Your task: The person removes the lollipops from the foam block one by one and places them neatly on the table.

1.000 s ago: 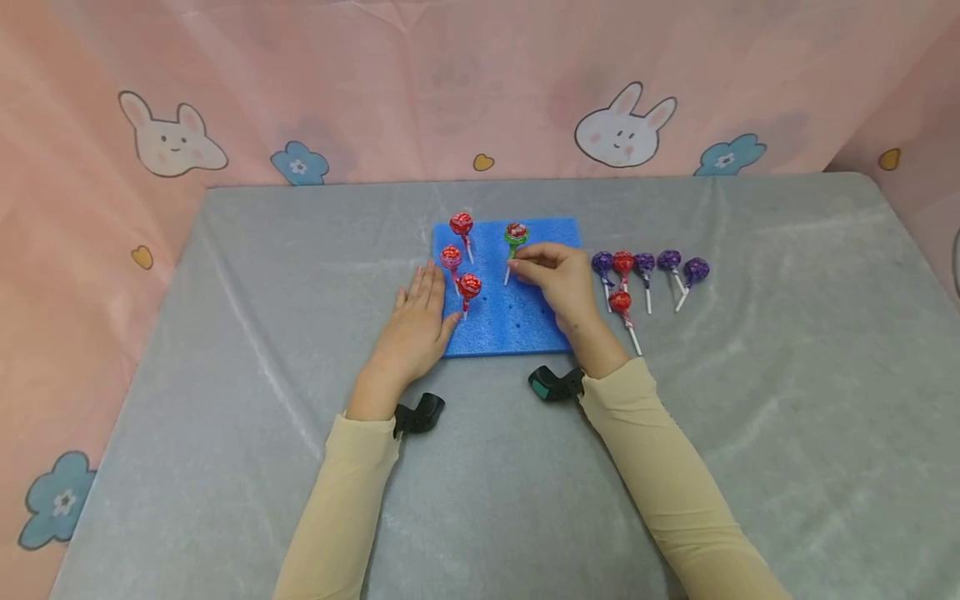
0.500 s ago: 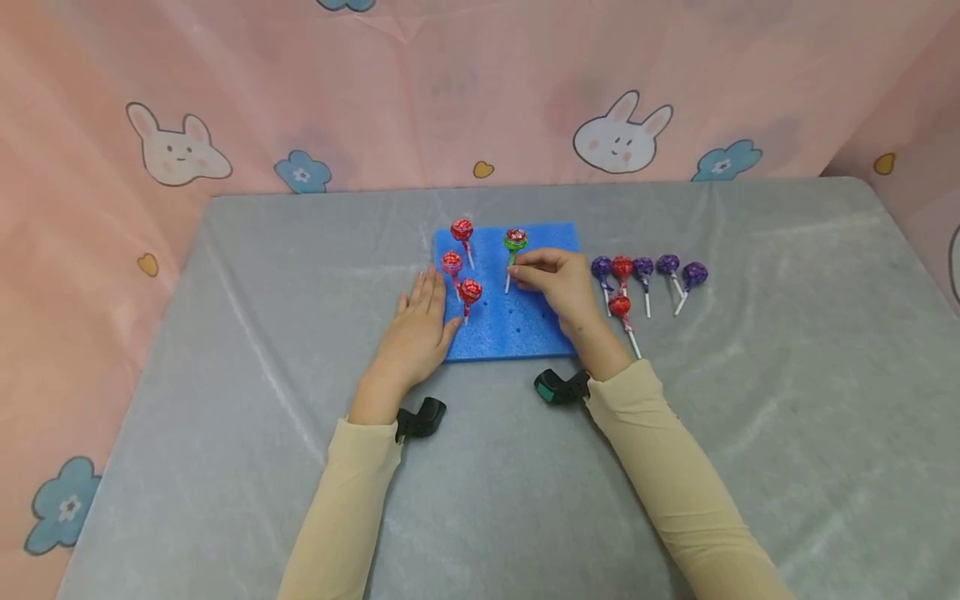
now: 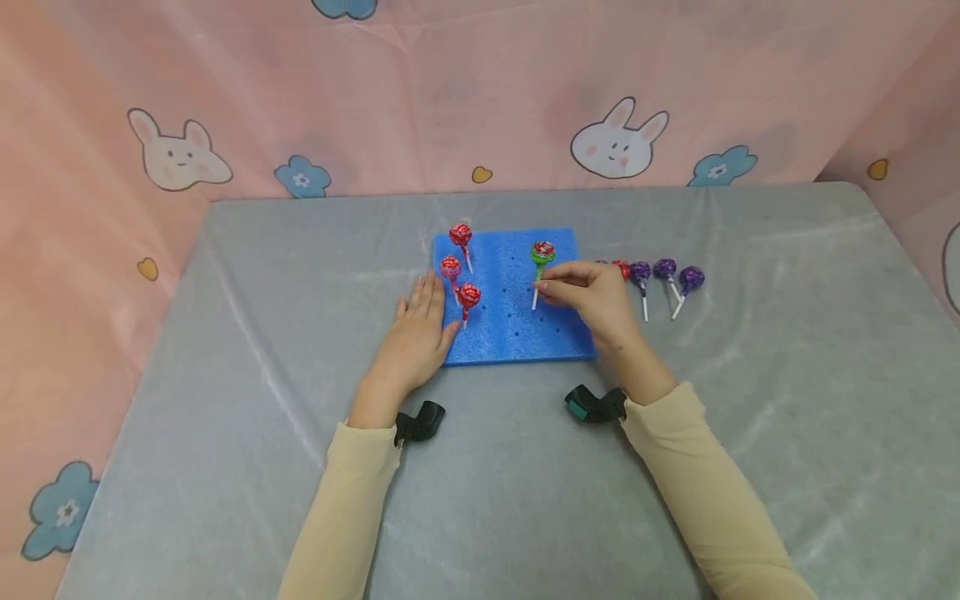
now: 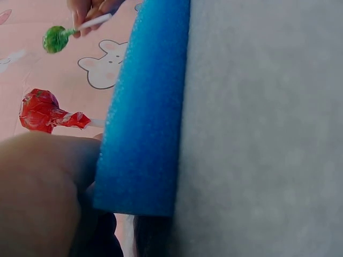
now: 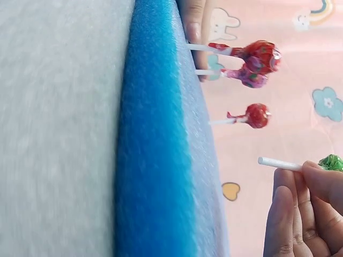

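My right hand [image 3: 600,304] pinches the white stick of a green-and-red lollipop [image 3: 542,252] between thumb and fingers. It holds the candy head up over the right part of a blue foam board [image 3: 517,346]; in the right wrist view the bare end of the stick [image 5: 278,163] is apart from the foam. Small holes dot the board. Along its left side, a red lollipop [image 3: 461,234], a pinkish one [image 3: 450,267] and another red one [image 3: 468,295] stand stuck in by their sticks. My left hand [image 3: 408,337] rests with straight fingers against the board's left edge.
Right of the board, purple lollipops [image 3: 665,268] and a red lollipop [image 3: 621,267] lie on the grey-covered table [image 3: 225,350]; my right hand partly hides some of them. A pink curtain [image 3: 420,100] with rabbit prints hangs behind the table.
My right hand has moved right across the board with the green-and-red lollipop, and now covers some loose lollipops. My left hand stays at the board's left edge.
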### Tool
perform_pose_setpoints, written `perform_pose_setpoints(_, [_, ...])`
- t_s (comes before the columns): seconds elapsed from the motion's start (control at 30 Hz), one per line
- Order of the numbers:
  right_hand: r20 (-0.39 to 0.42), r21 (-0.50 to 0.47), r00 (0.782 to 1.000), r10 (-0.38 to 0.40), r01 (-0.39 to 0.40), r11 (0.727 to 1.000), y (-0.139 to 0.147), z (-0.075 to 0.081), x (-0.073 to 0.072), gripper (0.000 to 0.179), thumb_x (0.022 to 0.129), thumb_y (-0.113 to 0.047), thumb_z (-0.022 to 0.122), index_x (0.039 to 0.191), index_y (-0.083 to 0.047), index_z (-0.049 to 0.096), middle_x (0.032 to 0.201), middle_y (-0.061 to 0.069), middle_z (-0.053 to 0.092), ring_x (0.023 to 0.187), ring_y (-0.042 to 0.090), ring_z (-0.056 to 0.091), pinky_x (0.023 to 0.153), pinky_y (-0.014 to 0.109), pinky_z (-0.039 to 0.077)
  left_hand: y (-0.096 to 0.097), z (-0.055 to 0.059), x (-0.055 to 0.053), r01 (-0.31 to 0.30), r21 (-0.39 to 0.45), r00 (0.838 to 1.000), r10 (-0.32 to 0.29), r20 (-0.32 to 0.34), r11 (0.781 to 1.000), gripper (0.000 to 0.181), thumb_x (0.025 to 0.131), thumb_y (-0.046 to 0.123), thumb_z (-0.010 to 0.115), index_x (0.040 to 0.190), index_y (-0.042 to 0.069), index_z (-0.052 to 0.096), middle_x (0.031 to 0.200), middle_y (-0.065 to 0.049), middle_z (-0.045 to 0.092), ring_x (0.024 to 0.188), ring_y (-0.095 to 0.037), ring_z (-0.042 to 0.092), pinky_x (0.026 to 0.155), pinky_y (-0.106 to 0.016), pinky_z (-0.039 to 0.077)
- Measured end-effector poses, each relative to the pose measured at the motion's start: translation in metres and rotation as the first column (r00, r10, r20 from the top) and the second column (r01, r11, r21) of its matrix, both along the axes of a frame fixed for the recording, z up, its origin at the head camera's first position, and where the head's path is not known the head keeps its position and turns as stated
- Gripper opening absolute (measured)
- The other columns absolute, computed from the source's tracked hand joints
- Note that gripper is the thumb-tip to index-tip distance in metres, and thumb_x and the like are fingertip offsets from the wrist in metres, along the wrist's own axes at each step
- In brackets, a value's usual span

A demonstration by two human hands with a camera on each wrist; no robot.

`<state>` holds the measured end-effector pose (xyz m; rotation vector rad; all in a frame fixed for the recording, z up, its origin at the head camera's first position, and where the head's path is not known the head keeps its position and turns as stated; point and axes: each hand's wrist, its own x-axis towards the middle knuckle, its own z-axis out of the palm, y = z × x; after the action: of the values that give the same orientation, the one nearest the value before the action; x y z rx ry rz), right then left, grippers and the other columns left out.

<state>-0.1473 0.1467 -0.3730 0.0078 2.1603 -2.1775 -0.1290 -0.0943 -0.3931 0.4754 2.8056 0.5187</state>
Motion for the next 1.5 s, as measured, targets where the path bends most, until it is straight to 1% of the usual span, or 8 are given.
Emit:
perform_pose_setpoints(0.07, [-0.010,-0.003,1.000,-0.006,0.006,1.000,0.004,0.001,0.002,0.014,0.084,0.005,0.067,0.080,-0.008,0.072,0.081,0.003,0.070,0.073,0.010,0.067,0.068,0.024,0.055,0.000,0.000,0.000,-0.001,0.002,1.000,0.001,0.000,1.000,0.067,0.103,0.035,0.034,0.149,-0.002,0.005,0.157,-0.014,-0.003,0.144,-0.026,-0.005,0.114,-0.045,0.001])
perform_pose_setpoints(0.27, [-0.053,0.008,0.999,0.000,0.000,1.000,0.013,0.006,0.008,0.007,0.084,0.004,0.067,0.083,-0.001,0.072,0.081,0.002,0.070,0.072,0.010,0.068,0.068,0.024,0.055,0.000,-0.001,0.001,0.000,0.004,1.000,0.000,-0.003,1.000,0.066,0.103,0.035,0.033,0.149,-0.001,0.005,0.157,-0.014,-0.003,0.144,-0.026,-0.004,0.114,-0.045,0.001])
perform_pose_setpoints(0.43, [-0.083,-0.009,0.997,0.000,-0.001,1.000,0.025,0.005,0.012,0.012,0.083,0.005,0.068,0.080,-0.006,0.073,0.079,0.001,0.070,0.071,0.010,0.067,0.067,0.023,0.055,0.001,-0.001,0.001,0.004,0.003,1.000,-0.004,-0.002,1.000,0.066,0.103,0.035,0.033,0.149,-0.002,0.005,0.157,-0.014,-0.003,0.143,-0.026,-0.004,0.114,-0.044,0.002])
perform_pose_setpoints(0.63, [-0.055,0.008,0.998,-0.044,0.045,0.999,0.041,0.010,0.021,0.007,0.081,0.001,0.071,0.080,-0.006,0.074,0.077,-0.001,0.070,0.068,0.009,0.067,0.064,0.022,0.055,0.002,-0.001,0.001,0.009,0.000,1.000,-0.009,-0.003,1.000,0.066,0.103,0.036,0.033,0.149,-0.002,0.004,0.157,-0.015,-0.004,0.143,-0.026,-0.005,0.114,-0.044,0.001])
perform_pose_setpoints(0.83, [-0.052,-0.032,0.996,-0.066,0.064,0.997,0.059,0.012,0.027,0.006,0.081,0.002,0.072,0.083,-0.004,0.074,0.075,-0.001,0.070,0.066,0.009,0.067,0.064,0.020,0.054,0.002,-0.001,0.000,0.001,0.007,1.000,-0.001,-0.005,1.000,0.066,0.103,0.035,0.033,0.149,-0.002,0.005,0.157,-0.014,-0.003,0.143,-0.026,-0.005,0.114,-0.044,0.001])
perform_pose_setpoints(1.03, [-0.071,0.028,0.997,-0.032,0.034,0.999,0.080,0.012,0.030,0.012,0.084,0.004,0.067,0.084,-0.006,0.075,0.078,-0.004,0.070,0.068,0.007,0.065,0.065,0.019,0.053,0.001,-0.001,0.000,0.002,0.013,1.000,-0.001,-0.003,1.000,0.065,0.103,0.034,0.033,0.149,-0.002,0.004,0.157,-0.014,-0.003,0.143,-0.026,-0.005,0.114,-0.045,0.002])
perform_pose_setpoints(1.37, [-0.011,0.064,1.000,0.004,-0.004,0.998,0.094,0.016,0.029,0.019,0.085,0.007,0.064,0.081,-0.009,0.075,0.078,-0.003,0.070,0.067,0.008,0.067,0.063,0.020,0.054,0.000,0.000,0.000,-0.004,0.010,1.000,0.004,0.005,1.000,0.066,0.103,0.035,0.033,0.149,-0.002,0.004,0.157,-0.013,-0.004,0.143,-0.026,-0.006,0.114,-0.045,0.001])
perform_pose_setpoints(1.5, [0.027,0.149,1.000,0.011,-0.015,0.989,0.100,0.016,0.028,0.019,0.085,0.005,0.065,0.082,-0.010,0.075,0.077,-0.006,0.070,0.066,0.007,0.066,0.062,0.020,0.054,0.000,0.000,0.001,-0.006,0.010,1.000,0.006,0.010,1.000,0.066,0.103,0.035,0.033,0.149,-0.001,0.004,0.157,-0.013,-0.004,0.143,-0.026,-0.006,0.114,-0.045,0.001])
